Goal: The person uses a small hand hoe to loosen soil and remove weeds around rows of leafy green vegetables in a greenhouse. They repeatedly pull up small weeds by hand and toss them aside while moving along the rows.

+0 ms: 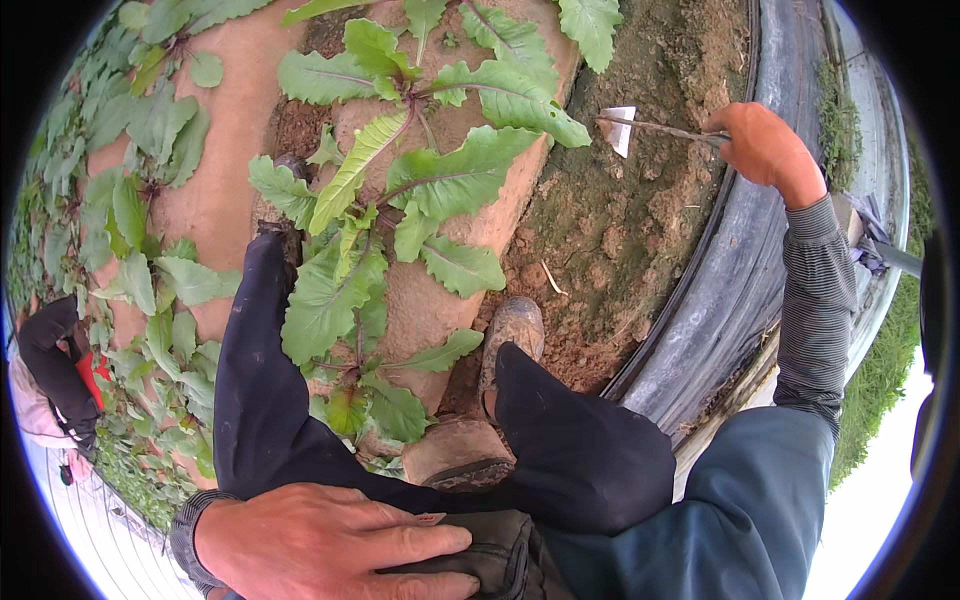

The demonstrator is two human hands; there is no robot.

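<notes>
My right hand [763, 150] is closed around the end of a thin stick-like tool [660, 129], stretched out over the bare soil at the upper right. The tool's far end lies at a small white piece of paper or plastic [621, 131] on the soil; whether they are joined I cannot tell. My left hand [322, 544] rests on a black fabric pouch [480, 547] at my waist, with a small reddish-brown piece [430, 518] showing at its fingers. Leafy green plants with purple stems [409, 97] grow from the mulched bed before me.
Plastic film [727, 262] curves along the right of the soil strip [592, 225]. My muddy shoe [517, 326] stands beside the bed. More leafy plants [135, 277] fill the left. Another person in dark trousers [52, 352] is bent over at the far left.
</notes>
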